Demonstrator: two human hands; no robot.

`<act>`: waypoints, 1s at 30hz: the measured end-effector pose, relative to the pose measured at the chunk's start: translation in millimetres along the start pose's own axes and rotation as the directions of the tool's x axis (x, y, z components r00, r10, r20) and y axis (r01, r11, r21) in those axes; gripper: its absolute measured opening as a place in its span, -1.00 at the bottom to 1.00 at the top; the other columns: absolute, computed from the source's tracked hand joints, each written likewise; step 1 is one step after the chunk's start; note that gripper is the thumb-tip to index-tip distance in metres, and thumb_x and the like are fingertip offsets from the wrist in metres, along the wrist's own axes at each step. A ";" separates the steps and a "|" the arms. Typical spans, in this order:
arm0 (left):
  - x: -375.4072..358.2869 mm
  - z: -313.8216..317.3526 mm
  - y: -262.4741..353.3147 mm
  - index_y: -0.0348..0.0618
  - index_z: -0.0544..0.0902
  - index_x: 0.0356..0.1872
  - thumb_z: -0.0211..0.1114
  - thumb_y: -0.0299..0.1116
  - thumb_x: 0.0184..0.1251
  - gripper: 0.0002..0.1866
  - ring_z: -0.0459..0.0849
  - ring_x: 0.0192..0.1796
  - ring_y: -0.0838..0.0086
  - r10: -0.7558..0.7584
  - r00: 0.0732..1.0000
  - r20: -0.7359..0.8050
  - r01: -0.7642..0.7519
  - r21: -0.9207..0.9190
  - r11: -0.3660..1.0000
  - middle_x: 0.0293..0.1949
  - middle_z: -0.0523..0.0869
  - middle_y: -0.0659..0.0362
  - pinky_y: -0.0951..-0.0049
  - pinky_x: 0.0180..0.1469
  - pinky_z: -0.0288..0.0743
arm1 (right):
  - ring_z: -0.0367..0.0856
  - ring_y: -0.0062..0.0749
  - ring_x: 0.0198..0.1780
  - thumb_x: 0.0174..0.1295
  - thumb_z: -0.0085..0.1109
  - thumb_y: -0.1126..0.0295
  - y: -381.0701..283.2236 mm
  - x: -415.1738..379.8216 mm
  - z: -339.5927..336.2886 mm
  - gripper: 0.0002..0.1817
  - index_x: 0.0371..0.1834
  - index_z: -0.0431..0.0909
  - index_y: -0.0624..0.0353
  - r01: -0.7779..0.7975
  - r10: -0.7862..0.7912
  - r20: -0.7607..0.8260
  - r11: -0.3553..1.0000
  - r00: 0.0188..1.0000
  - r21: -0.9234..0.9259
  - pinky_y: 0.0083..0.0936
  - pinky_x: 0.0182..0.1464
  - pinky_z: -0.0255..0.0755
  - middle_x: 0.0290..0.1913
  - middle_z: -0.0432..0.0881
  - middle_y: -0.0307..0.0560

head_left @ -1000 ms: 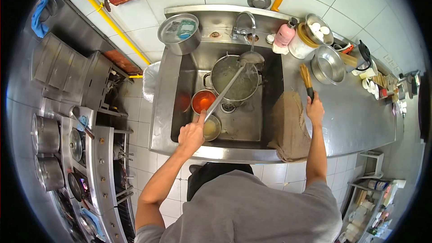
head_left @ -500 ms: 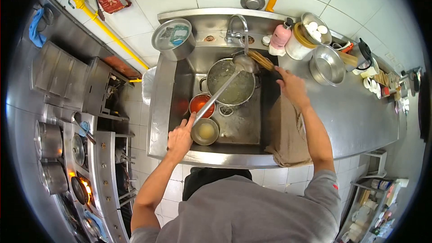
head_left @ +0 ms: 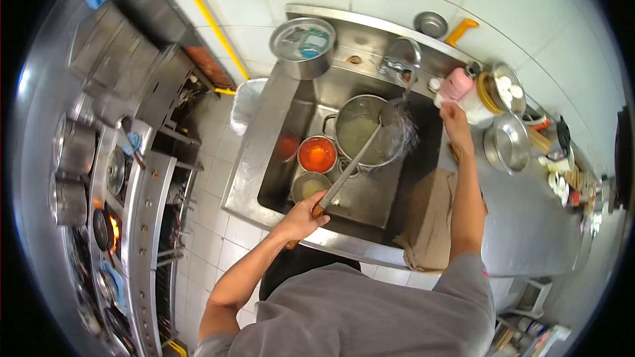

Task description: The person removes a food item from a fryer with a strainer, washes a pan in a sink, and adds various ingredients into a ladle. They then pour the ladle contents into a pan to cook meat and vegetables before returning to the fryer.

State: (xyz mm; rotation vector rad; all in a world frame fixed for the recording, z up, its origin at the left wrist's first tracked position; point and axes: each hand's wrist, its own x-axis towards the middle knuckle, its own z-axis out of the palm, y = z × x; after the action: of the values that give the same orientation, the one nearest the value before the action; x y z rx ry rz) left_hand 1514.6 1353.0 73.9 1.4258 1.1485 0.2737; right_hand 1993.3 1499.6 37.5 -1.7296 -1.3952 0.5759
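My left hand (head_left: 303,219) is closed round the wooden end of a long-handled ladle (head_left: 352,166). Its bowl end lies over a large two-handled pot (head_left: 335,133) in the sink, blurred by water splashing from the tap (head_left: 405,59). The pot holds cloudy liquid. My right hand (head_left: 455,122) is raised at the sink's right edge, close to a pink pump bottle (head_left: 456,84). Its fingers are curled in, and whatever may be inside them is hidden. Brown edges, perhaps of the brush (head_left: 454,153), show beside my right forearm, which covers the rest.
A red-orange bowl (head_left: 317,155) and a small metal bowl (head_left: 305,188) stand in the sink (head_left: 370,208). A brown cloth (head_left: 428,218) drapes over its right front edge. A lidded pot (head_left: 302,53) sits at the back left. Flame burns under a pan (head_left: 104,229) at the left.
My right hand has moved away from the pot, and the brush is no longer over it. The ladle's handle has drawn back with my left hand. Water now splashes widely. The view has turned.
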 end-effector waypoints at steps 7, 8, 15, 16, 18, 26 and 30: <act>-61.8 -7.5 -4.8 -0.05 0.31 0.38 0.22 -0.48 0.29 -0.40 0.66 -0.01 -0.03 0.010 0.959 -0.285 0.102 0.375 0.921 -0.06 0.70 -0.12 0.06 0.02 0.54 | 0.58 -0.33 -0.14 0.36 0.11 0.27 51.4 147.0 119.3 -0.72 0.05 0.45 0.13 -0.535 0.252 0.511 0.653 0.822 0.537 -0.27 0.09 0.52 -0.28 0.54 -0.21; -69.1 -8.9 -7.4 -0.04 0.30 0.39 0.21 -0.49 0.28 -0.38 0.67 0.00 -0.02 -0.052 0.953 -0.298 0.169 0.380 0.909 -0.04 0.69 -0.11 0.07 0.02 0.55 | 0.59 -0.20 0.02 0.38 0.10 0.28 146.1 200.6 127.5 -0.61 0.19 0.41 0.22 -0.519 -0.043 0.618 0.499 0.785 0.694 -0.15 0.23 0.46 -0.17 0.59 -0.09; -111.5 -15.8 -29.9 0.04 0.22 0.47 0.10 -0.69 0.04 -0.16 0.73 -0.13 0.03 -0.017 0.888 -0.459 0.244 0.439 0.865 -0.03 0.67 -0.13 0.04 -0.18 0.65 | 0.58 -0.27 0.08 0.39 0.12 0.34 -2.1 125.7 121.2 -0.41 0.42 0.17 0.23 -0.378 0.052 0.443 0.617 0.895 0.690 -0.54 0.15 0.52 0.04 0.54 0.04; -116.8 -18.6 -32.7 0.02 0.21 0.47 0.12 -0.67 0.06 -0.17 0.74 -0.16 0.05 -0.029 0.889 -0.457 0.256 0.444 0.859 0.06 0.62 -0.07 0.08 -0.22 0.67 | 0.62 -0.41 -0.03 0.42 0.07 0.31 27.4 128.1 121.8 -0.50 0.38 0.29 0.17 -0.262 0.006 0.400 0.764 0.916 0.590 -0.66 -0.01 0.58 -0.08 0.58 -0.05; -128.4 -19.5 -48.5 0.00 0.20 0.47 0.13 -0.66 0.06 -0.17 0.74 -0.18 0.05 0.045 0.858 -0.511 0.230 0.461 0.857 0.04 0.62 -0.03 0.09 -0.23 0.67 | 0.51 -0.77 -0.41 0.40 0.06 0.31 22.8 120.4 103.9 -0.65 0.19 0.55 0.15 -0.338 0.136 0.441 0.842 0.887 0.420 -0.92 -0.49 0.37 -0.41 0.53 -0.28; -191.1 -46.2 -109.4 -0.08 0.18 0.46 0.32 -0.60 -0.06 -0.08 0.73 -0.26 0.11 0.146 0.825 -0.546 0.234 0.565 0.791 0.03 0.60 0.02 0.21 -0.35 0.66 | 0.58 -0.22 -0.30 0.17 0.07 0.49 3.1 24.3 142.5 -0.79 -0.15 0.55 0.34 0.247 -0.160 0.440 0.957 0.884 -0.149 -0.31 -0.09 0.47 -0.28 0.60 0.00; -256.1 -69.5 -149.6 -0.12 0.26 0.38 0.30 -0.64 -0.04 -0.18 0.72 -0.20 0.07 0.138 0.778 -0.613 0.152 0.397 0.905 0.03 0.59 -0.04 0.11 -0.27 0.62 | 0.50 -0.28 -0.47 0.20 0.13 0.54 -100.5 -8.2 195.7 -0.92 -0.25 0.54 0.29 0.202 -0.157 0.309 0.972 0.938 -0.120 -0.39 -0.33 0.44 -0.44 0.53 -0.14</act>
State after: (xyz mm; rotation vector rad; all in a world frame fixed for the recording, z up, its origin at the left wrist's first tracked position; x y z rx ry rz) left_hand 1269.9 1171.6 78.5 1.7788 1.8568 0.5523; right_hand 1782.7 1557.4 9.2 -1.6554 -1.8308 0.6637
